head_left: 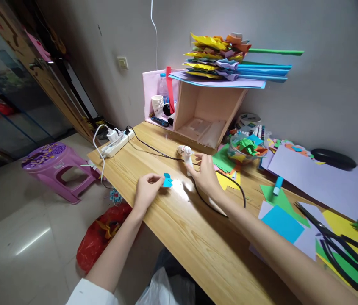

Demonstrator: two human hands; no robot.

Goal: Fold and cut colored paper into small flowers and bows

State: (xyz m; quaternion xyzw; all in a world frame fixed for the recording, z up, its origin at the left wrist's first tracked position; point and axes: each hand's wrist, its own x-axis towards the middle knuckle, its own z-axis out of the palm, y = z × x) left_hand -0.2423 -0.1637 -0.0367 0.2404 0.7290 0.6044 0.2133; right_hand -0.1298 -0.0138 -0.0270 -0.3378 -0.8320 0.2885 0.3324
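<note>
Between the thumb and fingertips of my left hand is a small folded piece of blue paper, held just above the table's left part. My right hand is at a white hot glue gun, with the thumb against its handle and the fingers curled beside it. The glue gun's nozzle end points left. A black cord runs along the table near it and loops under my right forearm.
A white power strip lies at the table's left edge. At the back, an open box carries stacked paper flowers. To the right are large black scissors, coloured paper, a glue stick and a bowl of scraps.
</note>
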